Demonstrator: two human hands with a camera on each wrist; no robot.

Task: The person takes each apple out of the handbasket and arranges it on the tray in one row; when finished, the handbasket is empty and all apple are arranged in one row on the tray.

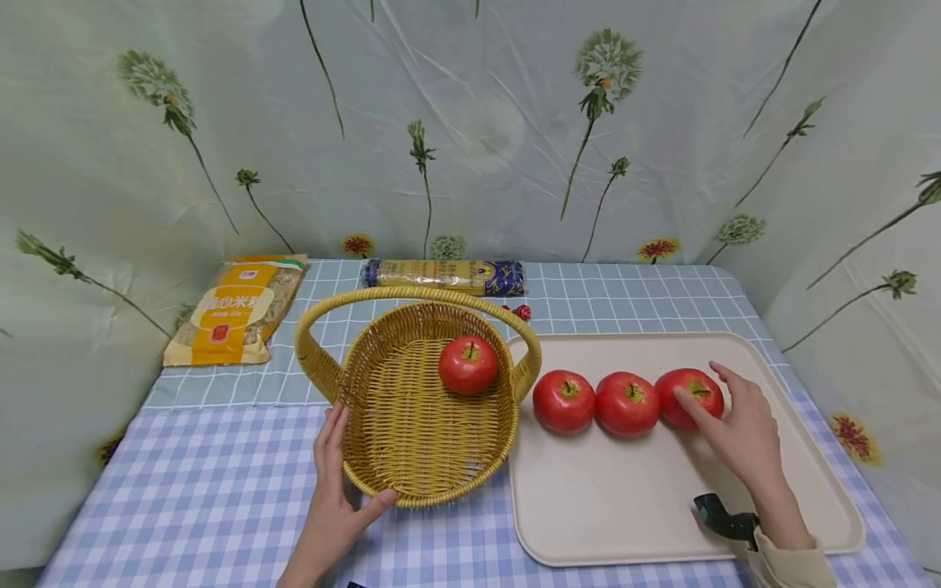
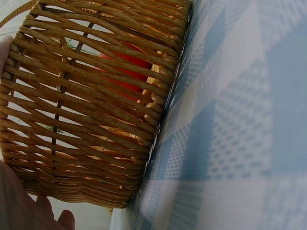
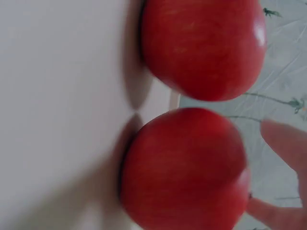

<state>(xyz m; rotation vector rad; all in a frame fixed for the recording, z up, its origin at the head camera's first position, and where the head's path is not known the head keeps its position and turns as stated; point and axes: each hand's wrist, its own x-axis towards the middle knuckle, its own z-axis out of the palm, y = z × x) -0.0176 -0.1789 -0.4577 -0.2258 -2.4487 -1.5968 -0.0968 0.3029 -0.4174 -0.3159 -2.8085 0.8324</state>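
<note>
In the head view, a yellow woven basket [image 1: 419, 416] with a tall handle holds one red apple [image 1: 468, 365]. My left hand [image 1: 331, 498] rests against its left and front rim, fingers extended and thumb on the rim; the left wrist view shows the basket's woven side [image 2: 91, 96]. Three red apples stand in a row on the beige tray [image 1: 617, 506]. Around the rightmost apple [image 1: 687, 398], my right hand [image 1: 742, 425] has its thumb and fingers spread; in the right wrist view one fingertip is at the edge of this apple [image 3: 187, 172].
Two other apples, the left one [image 1: 564, 401] and the middle one [image 1: 627, 403], sit left of the right hand. Behind the basket lie a blue-and-yellow package [image 1: 444, 277] and a small red wrapped item [image 1: 522, 312]. An orange-labelled bag [image 1: 237, 312] lies at the back left.
</note>
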